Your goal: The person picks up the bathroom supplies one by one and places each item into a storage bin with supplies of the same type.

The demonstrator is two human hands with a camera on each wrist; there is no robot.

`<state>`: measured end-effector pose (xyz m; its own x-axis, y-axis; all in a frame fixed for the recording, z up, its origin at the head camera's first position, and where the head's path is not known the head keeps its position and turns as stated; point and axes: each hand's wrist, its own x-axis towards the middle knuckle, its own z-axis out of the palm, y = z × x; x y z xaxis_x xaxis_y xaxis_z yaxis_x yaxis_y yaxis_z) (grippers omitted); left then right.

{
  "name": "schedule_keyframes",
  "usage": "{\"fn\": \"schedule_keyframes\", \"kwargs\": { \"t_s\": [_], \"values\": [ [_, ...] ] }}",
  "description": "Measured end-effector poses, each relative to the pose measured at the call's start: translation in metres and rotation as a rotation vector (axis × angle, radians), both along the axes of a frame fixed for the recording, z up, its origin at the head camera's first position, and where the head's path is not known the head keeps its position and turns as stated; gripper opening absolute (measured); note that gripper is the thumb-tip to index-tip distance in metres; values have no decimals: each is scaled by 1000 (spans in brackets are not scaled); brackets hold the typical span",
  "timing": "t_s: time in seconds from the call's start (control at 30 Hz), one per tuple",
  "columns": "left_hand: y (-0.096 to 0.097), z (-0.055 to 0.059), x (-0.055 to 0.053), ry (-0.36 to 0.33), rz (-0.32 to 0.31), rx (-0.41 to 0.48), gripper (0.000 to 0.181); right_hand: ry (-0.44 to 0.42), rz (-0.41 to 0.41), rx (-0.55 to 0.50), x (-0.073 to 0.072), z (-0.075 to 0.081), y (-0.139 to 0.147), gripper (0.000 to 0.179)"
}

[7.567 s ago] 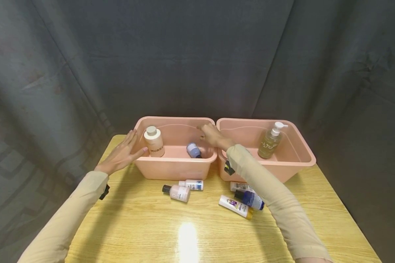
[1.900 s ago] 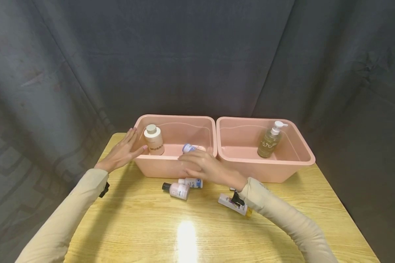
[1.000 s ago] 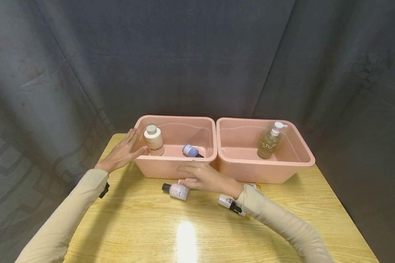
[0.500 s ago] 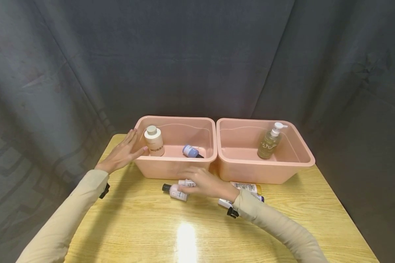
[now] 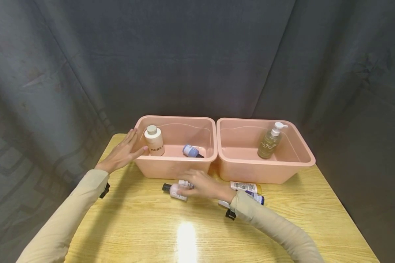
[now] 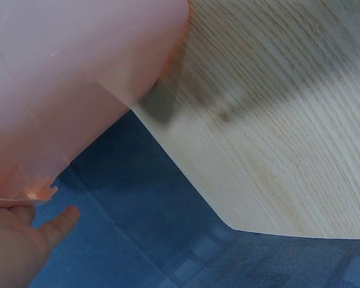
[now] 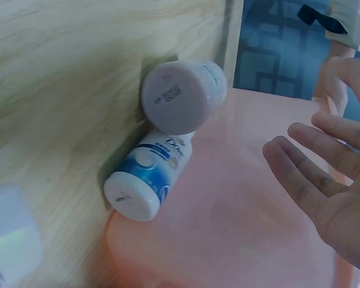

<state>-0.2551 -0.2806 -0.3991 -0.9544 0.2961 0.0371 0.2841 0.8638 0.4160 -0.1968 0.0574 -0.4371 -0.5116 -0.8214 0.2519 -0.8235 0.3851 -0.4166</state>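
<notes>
Our loose left hand (image 5: pixel 120 154) touched the left bin (image 5: pixel 164 170); our empty right hand (image 5: pixel 202 185) perhaps needed lowering gently onto the bottles (image 7: pixel 149 168).

Bright glare on the wooden tabletop (image 5: pixel 141 226), soft shadows, dim bluish wrist views

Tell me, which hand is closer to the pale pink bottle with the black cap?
The right hand. It is close by the pale pink bottle, partly hiding it in the head view. The left hand is farther off, at the outer rim of the left bin.
</notes>
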Motion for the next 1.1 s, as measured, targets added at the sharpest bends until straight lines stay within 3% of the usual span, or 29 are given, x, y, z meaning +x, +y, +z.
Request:
{"fn": "schedule_keyframes", "kwargs": {
  "t_s": [0.33,1.1],
  "values": [
    [0,-1,0,1,2,4,90,-38,-16,15,-5,-18,-3,52],
    [-1,-3,-1,4,7,-4,93,-140,-40,53,-12,-37,-14,46]
  ]
}}
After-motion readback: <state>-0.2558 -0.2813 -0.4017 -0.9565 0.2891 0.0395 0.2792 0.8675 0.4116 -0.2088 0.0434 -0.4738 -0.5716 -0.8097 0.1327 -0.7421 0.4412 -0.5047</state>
